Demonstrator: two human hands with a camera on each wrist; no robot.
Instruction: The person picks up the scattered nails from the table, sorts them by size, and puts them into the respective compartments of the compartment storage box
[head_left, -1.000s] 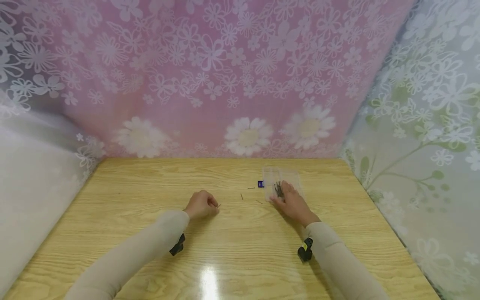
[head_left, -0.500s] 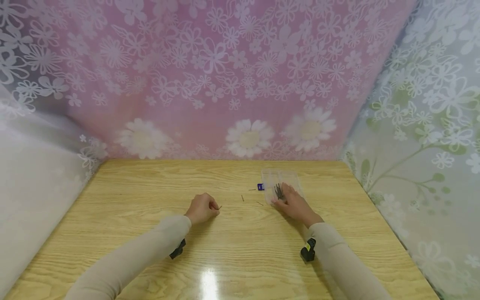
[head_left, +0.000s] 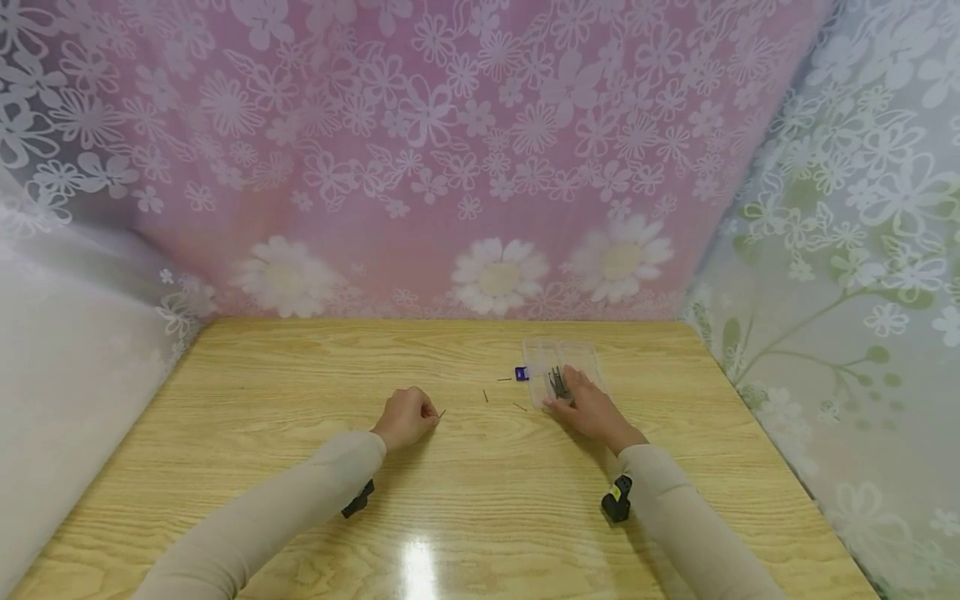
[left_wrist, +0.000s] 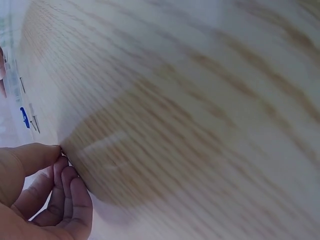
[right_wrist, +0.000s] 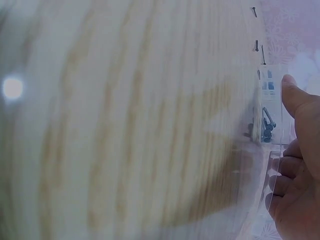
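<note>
My left hand [head_left: 407,418] pinches a small screw [head_left: 442,415] between thumb and fingertips, low over the wooden table. In the left wrist view the fingertips [left_wrist: 61,159] mostly hide that screw. My right hand [head_left: 594,410] grips the near right part of an open clear plastic box [head_left: 542,354]. Seen from the right wrist, the thumb [right_wrist: 295,95] lies along the box edge and the other fingers sit behind clear plastic. Several dark screws [head_left: 557,382] lie in one compartment of the box. Between the hands, loose screws lie on the table, one [head_left: 485,396] nearest the middle.
A blue latch tab [head_left: 522,374] sticks out at the box's left side. Other loose screws lie near it, one [head_left: 504,380] beside the tab and one [head_left: 520,407] by the near left corner. Floral cloth [head_left: 498,275] hangs at the table's [head_left: 300,358] back edge.
The left hand has shifted very slightly, and the tip of its screw points a little more outward. The right hand stays on the box, and the loose screws lie as before.
</note>
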